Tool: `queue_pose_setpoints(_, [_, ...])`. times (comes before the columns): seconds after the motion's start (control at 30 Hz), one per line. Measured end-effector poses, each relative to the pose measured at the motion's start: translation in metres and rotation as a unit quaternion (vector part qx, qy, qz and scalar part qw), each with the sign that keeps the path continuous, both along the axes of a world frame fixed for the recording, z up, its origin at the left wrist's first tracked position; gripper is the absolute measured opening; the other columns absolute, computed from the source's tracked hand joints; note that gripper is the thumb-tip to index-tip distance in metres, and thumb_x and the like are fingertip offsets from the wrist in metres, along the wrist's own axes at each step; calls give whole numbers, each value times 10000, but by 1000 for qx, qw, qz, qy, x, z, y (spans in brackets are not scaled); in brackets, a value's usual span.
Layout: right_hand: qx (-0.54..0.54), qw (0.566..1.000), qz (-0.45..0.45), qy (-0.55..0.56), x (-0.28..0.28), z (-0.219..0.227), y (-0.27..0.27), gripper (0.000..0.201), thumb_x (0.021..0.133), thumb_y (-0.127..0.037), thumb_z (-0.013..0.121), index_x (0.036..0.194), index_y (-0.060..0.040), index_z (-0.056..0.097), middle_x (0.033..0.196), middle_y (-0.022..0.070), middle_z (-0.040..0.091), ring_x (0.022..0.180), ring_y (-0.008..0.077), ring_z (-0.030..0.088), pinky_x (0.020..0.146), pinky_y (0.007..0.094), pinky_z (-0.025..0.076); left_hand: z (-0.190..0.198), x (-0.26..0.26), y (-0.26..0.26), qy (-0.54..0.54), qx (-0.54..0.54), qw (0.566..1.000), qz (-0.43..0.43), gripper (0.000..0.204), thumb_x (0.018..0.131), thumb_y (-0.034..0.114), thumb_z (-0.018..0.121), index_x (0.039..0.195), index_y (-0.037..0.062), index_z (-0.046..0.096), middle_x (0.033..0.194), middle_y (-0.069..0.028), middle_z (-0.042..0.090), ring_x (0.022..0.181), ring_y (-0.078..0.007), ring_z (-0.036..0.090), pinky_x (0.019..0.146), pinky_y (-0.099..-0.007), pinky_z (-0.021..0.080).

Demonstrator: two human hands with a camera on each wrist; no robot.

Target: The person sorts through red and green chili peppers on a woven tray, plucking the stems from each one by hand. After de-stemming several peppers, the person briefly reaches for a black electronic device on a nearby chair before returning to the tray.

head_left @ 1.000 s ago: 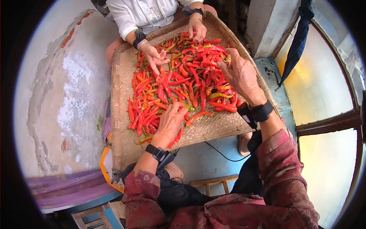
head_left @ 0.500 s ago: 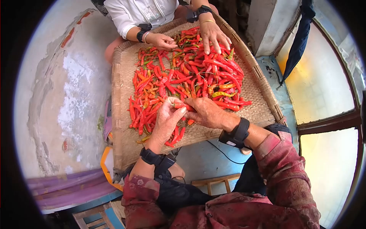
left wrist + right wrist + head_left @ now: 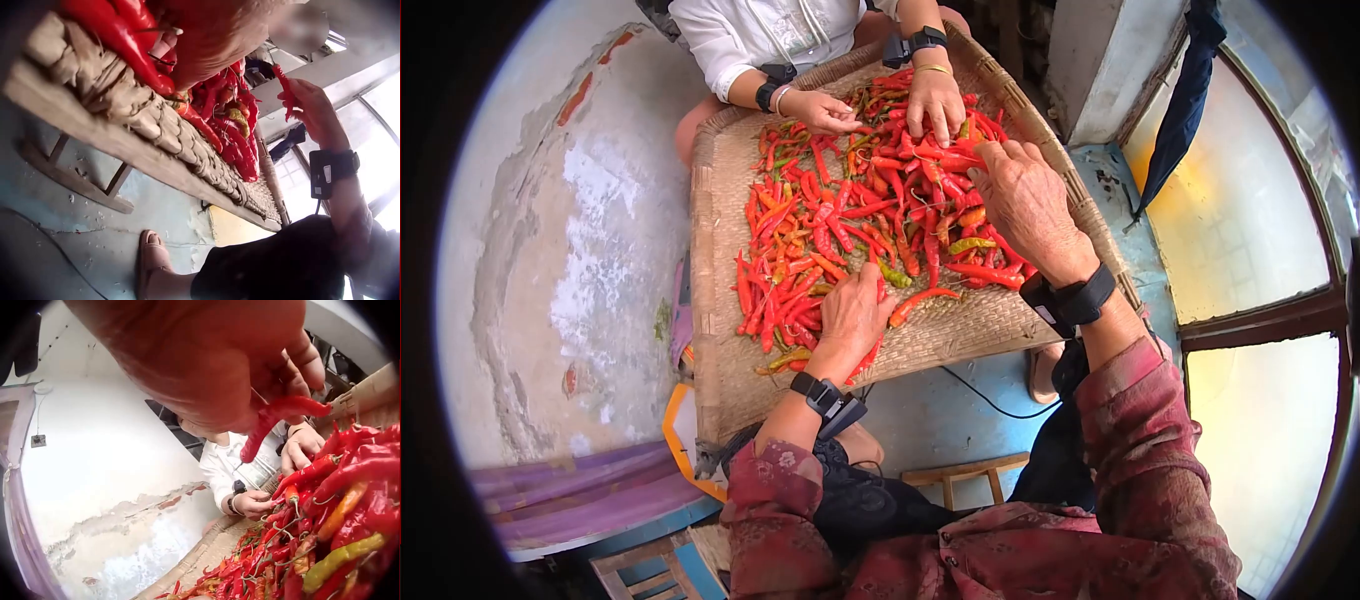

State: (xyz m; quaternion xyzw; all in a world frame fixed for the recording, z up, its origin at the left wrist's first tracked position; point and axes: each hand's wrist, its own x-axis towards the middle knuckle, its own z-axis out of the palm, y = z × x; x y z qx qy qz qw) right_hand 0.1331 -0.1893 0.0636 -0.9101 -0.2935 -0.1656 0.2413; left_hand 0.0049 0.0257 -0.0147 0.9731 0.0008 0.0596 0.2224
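Note:
Red, orange and green chili peppers lie heaped in a woven tray. My left hand is low over the near edge of the heap, its fingers curled round red peppers; my palm hides part of its grip in the left wrist view. Over the right side of the heap, my right hand pinches one curved red pepper between thumb and fingers. That pepper hangs above the others in the right wrist view.
Across the tray, another person's hands reach into the peppers. A cracked wall stands at left, a folded dark umbrella and frosted window at right. A wooden stool is below.
My hands were together at a red pepper near the tray's front; my right hand has since moved up and right, away from my left. The other person's hand over the heap shifted left.

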Motion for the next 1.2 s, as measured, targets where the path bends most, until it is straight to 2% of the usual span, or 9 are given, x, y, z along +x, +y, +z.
queue_pose_setpoints(0.07, [11, 991, -15, -135, -1, 4, -2, 174, 815, -120, 626, 955, -35, 567, 884, 158, 597, 872, 327, 582, 698, 422, 500, -1, 0, -5, 6, 67, 998, 10, 293, 786, 150, 677, 953, 11, 481, 835, -198, 614, 805, -394, 609, 672, -458, 487])
queue_pose_setpoints(0.1, [35, 997, 1, -62, -6, 7, 2, 303, 833, -147, 640, 1111, -38, 585, 942, 162, 588, 945, 343, 555, 801, 442, 466, 2, 0, -6, 6, 67, 998, 9, 293, 786, 150, 677, 953, 11, 481, 835, -198, 614, 805, -394, 609, 672, -458, 487])
queue_pose_setpoints(0.17, [57, 991, 93, -75, -11, -4, 12, 265, 804, -112, 634, 1049, -24, 586, 906, 152, 578, 903, 336, 564, 769, 415, 487, 9, 1, -4, 61, -76, 991, 94, 252, 792, 104, 654, 964, 8, 496, 824, -170, 612, 799, -348, 619, 678, -421, 492])
queue_pose_setpoints(0.33, [-44, 966, 256, -13, -61, -32, 39, 339, 761, -79, 625, 1091, -17, 584, 995, 154, 569, 901, 293, 580, 755, 375, 513, 18, -3, -1, -34, -212, 976, 39, 172, 820, 39, 615, 967, 4, 534, 798, -106, 618, 754, -236, 624, 712, -353, 496])
queue_pose_setpoints(0.5, [-174, 958, 228, -25, -60, -39, 42, 79, 752, -135, 631, 790, -72, 659, 703, 92, 654, 658, 248, 674, 541, 358, 525, 25, -9, -6, 16, -269, 962, -44, 178, 856, 82, 636, 991, 5, 550, 871, -128, 652, 798, -231, 650, 721, -338, 506])
queue_pose_setpoints(0.67, [-245, 948, 200, 49, -40, -13, 22, 83, 759, -127, 615, 795, -73, 667, 680, 118, 654, 665, 278, 679, 565, 395, 536, 19, -10, 6, 44, -238, 969, -40, 154, 887, 108, 620, 980, 5, 555, 831, -96, 646, 744, -173, 633, 675, -306, 504])
queue_pose_setpoints(0.8, [-165, 985, 50, 18, -11, 0, -4, 105, 781, -120, 597, 829, -46, 655, 680, 131, 653, 667, 317, 673, 589, 422, 536, 7, -6, 21, 46, -311, 949, -3, 152, 931, 166, 584, 957, 17, 562, 779, -44, 612, 700, -116, 591, 639, -273, 485])
queue_pose_setpoints(0.97, [-14, 996, 81, -41, -16, 1, -1, 535, 758, -155, 699, 1245, -34, 512, 1079, 168, 561, 977, 339, 578, 786, 433, 499, 29, -6, 13, -24, -520, 854, 10, 231, 982, 258, 513, 917, 41, 563, 748, 3, 556, 699, -82, 524, 669, -240, 443])
queue_pose_setpoints(1.2, [24, 931, 312, 186, -50, -33, 44, 356, 787, -176, 697, 1086, -12, 592, 862, 187, 577, 833, 369, 602, 703, 452, 488, 53, -18, -1, 4, -734, 675, -71, 216, 967, 278, 546, 878, 83, 521, 732, -12, 492, 705, -124, 480, 691, -266, 414])
